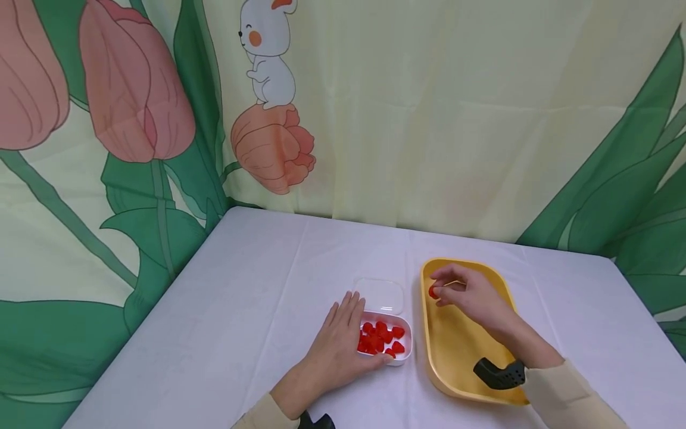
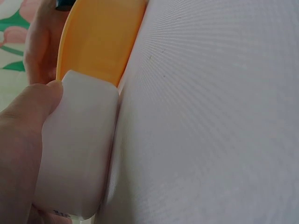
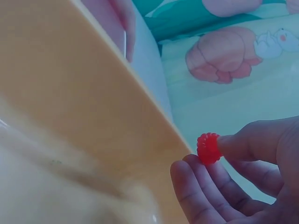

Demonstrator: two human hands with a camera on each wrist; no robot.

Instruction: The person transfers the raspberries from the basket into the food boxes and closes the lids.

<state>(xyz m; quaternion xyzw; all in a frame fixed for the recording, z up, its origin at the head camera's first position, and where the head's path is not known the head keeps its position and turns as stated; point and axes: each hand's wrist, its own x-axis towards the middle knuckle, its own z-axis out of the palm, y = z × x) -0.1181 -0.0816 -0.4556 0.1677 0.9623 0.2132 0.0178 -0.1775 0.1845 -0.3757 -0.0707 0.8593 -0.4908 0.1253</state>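
My right hand [image 1: 474, 298] is over the far left part of a yellow tray [image 1: 455, 351]. Between thumb and fingertips it pinches a small red raspberry [image 3: 209, 148], bumpy all over, seen up close in the right wrist view. To the tray's left stands a white box [image 1: 402, 360] holding several red raspberries [image 1: 377, 336]. My left hand [image 1: 337, 345] rests against this box, fingers straight along its left side and thumb stretched along the near rim. In the left wrist view the thumb tip touches the top edge of the box [image 2: 81, 144].
A clear plastic lid [image 1: 380, 296] lies on the table just behind the white box. The white cloth-covered table [image 1: 257, 298] reaches back to a curtain [image 1: 418, 119] printed with tulips and a rabbit. Black wrist cameras sit on both wrists.
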